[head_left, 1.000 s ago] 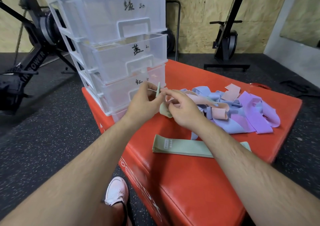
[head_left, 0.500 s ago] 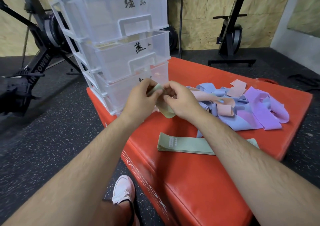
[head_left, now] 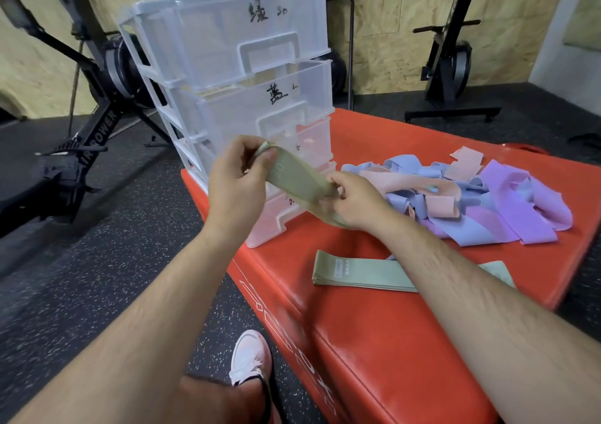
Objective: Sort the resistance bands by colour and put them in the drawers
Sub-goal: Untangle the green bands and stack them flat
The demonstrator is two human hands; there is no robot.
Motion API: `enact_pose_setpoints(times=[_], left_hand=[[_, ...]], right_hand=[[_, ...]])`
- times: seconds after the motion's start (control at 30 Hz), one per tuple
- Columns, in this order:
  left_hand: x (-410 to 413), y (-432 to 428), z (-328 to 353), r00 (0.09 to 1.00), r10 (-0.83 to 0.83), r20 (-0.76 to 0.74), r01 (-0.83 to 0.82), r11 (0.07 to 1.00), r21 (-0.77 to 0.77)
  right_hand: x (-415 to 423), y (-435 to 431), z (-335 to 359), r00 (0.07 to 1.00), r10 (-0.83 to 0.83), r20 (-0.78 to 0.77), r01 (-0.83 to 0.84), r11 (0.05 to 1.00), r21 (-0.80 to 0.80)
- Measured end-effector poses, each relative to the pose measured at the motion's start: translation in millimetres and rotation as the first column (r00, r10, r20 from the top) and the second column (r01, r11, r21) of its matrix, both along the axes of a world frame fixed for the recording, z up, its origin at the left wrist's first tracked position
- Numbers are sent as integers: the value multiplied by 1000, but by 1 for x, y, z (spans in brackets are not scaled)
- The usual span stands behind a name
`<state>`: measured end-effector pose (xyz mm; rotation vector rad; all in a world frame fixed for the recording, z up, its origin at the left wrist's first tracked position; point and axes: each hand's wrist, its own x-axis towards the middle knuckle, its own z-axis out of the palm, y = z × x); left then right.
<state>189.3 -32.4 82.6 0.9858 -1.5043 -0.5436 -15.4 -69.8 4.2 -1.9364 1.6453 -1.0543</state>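
- We see a red padded box [head_left: 390, 342] standing on dark speckled rubber floor [head_left: 97, 277], white printed markings on its near side.
- At the box's far left corner stands a clear plastic drawer unit [head_left: 227, 49], its stacked drawers marked in black handwriting on their fronts.
- Across the far right of the top lies a loose pile of bands [head_left: 487, 209], blue, pink and purple tangled over one another.
- Nearer us, well apart from the pile, a flat stack of green bands [head_left: 357, 272] lies on the red top, partly hidden by a forearm.
- A pale green end [head_left: 497, 272] shows beyond that forearm; we cannot tell whether it belongs to the same stack.
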Motion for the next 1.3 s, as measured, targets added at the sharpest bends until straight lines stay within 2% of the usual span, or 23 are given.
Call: enact_pose_setpoints(times=[0.07,0.13,0.2,0.33,0.43,0.57,0.7,0.8,0.93,1.03,1.13,1.3], left_hand=[[9,1,4,998,14,-57,-15,1000,-15],[16,2,7,995,35,-97,-37,999,-24],[22,2,10,987,55,-153,-62,997,-37],[32,-4,13,949,95,-302,-98,995,4],[32,-9,11,935,84,-346,-68,996,59],[18,-12,0,956,29,-291,25,984,179],[6,-17,-19,987,-17,-159,77,922,380],[-5,-13,-33,990,-89,-111,130,882,453],[-16,-7,-48,990,-122,-74,143,829,541],[-19,-5,-59,990,-139,-16,121,791,600],[-25,1,-70,981,-171,88,82,786,613],[-32,6,-87,916,-233,326,21,840,542]], right_hand=[[1,1,2,995,-64,-76,57,994,-95],[2,4,10,996,-82,-45,75,988,-135],[-1,8,21,995,-97,-16,94,987,-131],[-24,22,50,1000,-19,-13,18,998,-65],[-52,35,62,994,-44,-100,45,999,5],[-92,65,71,994,-98,-40,101,992,72],[-129,98,63,960,-114,256,46,965,260],[-146,122,51,914,-142,381,-14,926,378],[-165,146,42,901,-188,392,-40,862,506],[-177,153,37,870,-232,436,-33,854,519],[-181,160,27,908,-250,337,57,869,492],[-184,166,6,967,-241,-87,256,876,409]])
